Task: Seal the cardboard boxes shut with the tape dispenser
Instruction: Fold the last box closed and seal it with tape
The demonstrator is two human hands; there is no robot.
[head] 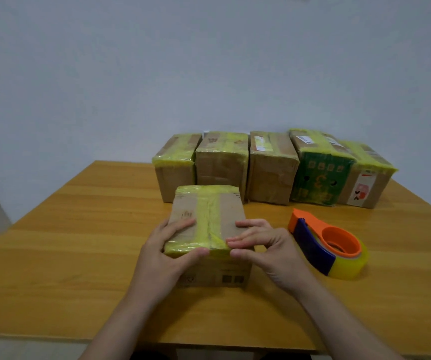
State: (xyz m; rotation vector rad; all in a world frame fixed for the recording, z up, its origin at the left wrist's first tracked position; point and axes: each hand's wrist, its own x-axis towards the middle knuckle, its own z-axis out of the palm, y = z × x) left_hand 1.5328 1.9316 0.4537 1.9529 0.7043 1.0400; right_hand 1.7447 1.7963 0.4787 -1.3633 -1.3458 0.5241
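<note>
1. While its fingers lie on top and its thumb presses the front face, the left hand (157, 255) grips the cardboard box (183, 216) at its near left corner.
2. The box, yellow tape (209, 214) along its top seam, stands on the table (79, 242) toward the near edge.
3. The right hand (266, 248) pinches its near top edge at the tape.
4. The tape dispenser (310, 248) lies just right, apart from that hand.
5. Five taped boxes (271, 172) line the far edge.

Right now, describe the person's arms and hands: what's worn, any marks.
The left hand and right hand are both bare: no gloves, rings or watch show. The forearms are bare too, with no sleeve or band in view down to the picture's bottom edge. No markings are visible.
</note>
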